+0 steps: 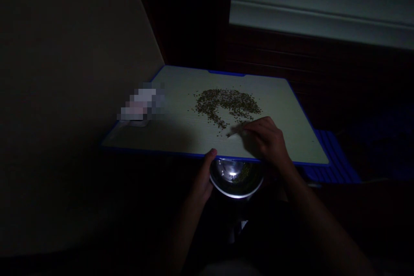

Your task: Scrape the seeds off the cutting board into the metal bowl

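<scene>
The right hand (270,140) pinches a slim pale tool (236,131) near small dark seed-like grains (237,100) on a pale, blue-edged rectangular board (176,99), the left hand (206,177) (grip unclear) at its near edge.

Passage lies open over the board's (293,114) right side; grains (237,100) crowd its middle, a wall (80,51) bounds the left.

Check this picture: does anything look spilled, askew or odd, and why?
A lone speck lies near the right edge of the board, apart from the scattered grains. A pixelated patch oddly hides something at the left.
</scene>
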### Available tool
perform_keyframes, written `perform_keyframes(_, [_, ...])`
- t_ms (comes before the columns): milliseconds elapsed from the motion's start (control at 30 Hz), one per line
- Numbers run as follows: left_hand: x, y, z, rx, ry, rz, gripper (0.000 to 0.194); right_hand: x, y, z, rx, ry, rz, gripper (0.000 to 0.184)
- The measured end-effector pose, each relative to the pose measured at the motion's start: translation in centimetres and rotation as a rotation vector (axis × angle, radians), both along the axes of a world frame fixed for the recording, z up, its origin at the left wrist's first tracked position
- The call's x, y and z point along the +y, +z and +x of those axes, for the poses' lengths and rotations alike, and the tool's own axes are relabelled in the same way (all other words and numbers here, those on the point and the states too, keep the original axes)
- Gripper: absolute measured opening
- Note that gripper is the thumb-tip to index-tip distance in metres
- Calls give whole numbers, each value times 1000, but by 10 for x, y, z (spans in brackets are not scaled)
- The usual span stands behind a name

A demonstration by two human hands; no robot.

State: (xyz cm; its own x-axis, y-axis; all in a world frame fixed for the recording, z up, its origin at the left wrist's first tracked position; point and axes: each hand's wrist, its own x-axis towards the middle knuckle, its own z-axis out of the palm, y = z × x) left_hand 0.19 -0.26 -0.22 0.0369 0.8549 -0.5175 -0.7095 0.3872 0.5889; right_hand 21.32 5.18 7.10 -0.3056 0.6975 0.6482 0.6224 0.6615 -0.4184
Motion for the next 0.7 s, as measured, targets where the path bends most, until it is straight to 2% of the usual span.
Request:
perform_keyframes(167, [0,0,1,-12,-2,10,49,3,-2,1,-1,-33,3,24])
perform_keyframes(400, [0,3,1,15,21,23,51,8,-2,-1,-14,64,-66,26])
perform_keyframes(600, [0,4,1,13,9,-14,56,8,-2,-3,-3,48,-116,27])
perform_keyframes(700, [1,3,1,7,26,17,54,8,-2,-3,-3,58,-110,24])
